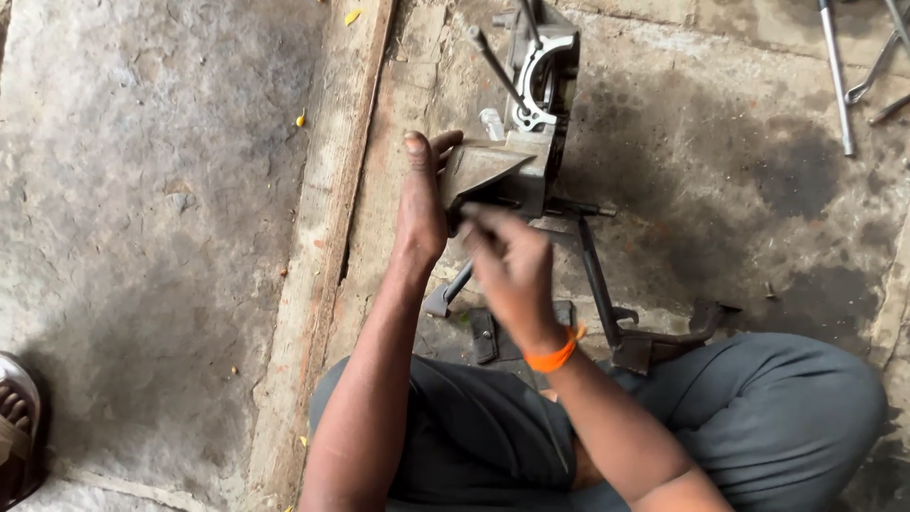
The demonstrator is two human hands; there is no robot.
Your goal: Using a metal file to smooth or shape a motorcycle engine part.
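Metal engine casing (526,114) upright on concrete floor (720,180), before crossed legs. Left hand (422,204) clasps casing's near-left edge, fingers wrapped. Right hand (512,270) blurred at casing's base; grip cannot tell. Long tools (836,76) lie far right.

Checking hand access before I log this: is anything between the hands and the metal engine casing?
Nothing visible. The left hand already grips the metal engine casing on its left side; the right hand, blurred, is at its lower edge.

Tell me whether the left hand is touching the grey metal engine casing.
Touching. The head view shows the left hand pressed flat against the side of the grey metal engine casing, fingers wrapped over its edge with no gap between them.
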